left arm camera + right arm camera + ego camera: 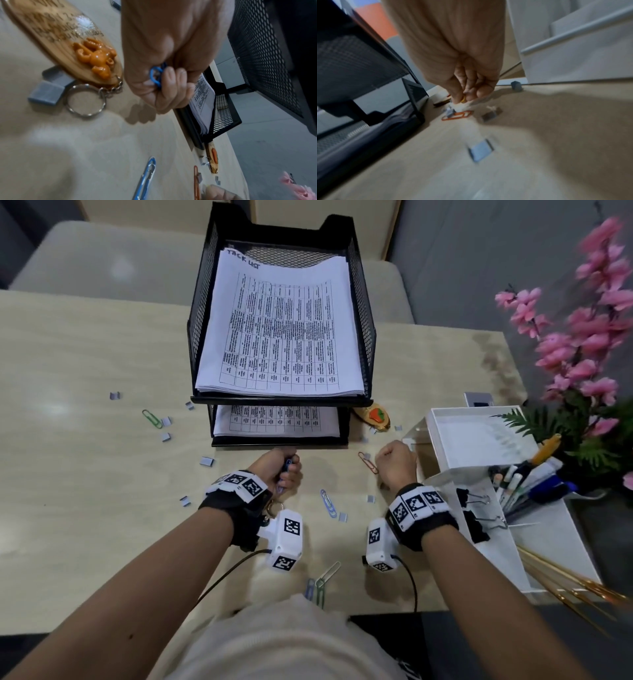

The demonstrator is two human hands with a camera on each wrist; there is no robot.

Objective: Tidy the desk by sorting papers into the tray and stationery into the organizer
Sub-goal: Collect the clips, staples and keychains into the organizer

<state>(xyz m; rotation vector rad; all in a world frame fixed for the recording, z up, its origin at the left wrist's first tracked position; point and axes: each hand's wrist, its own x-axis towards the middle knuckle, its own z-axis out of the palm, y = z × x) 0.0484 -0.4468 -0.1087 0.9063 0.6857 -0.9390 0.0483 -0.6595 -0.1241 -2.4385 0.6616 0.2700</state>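
Observation:
My left hand (279,469) is a fist in front of the black mesh paper tray (202,313), gripping blue paper clips (156,75). My right hand (395,462) hovers low beside the white organizer (479,440). Its fingertips (462,97) pinch a small yellow clip (463,100) just above an orange paper clip (458,115) that lies on the desk. Printed papers (281,330) fill both tiers of the tray. Pens (527,481) and black binder clips (472,499) sit in the organizer.
Loose on the desk are a blue clip (329,503), a green clip (152,419), two clips (320,583) near my body and several grey staple blocks (207,461). A wooden keychain (68,40) lies under my left wrist, another (375,416) by the tray. Pink flowers (589,337) stand at the right.

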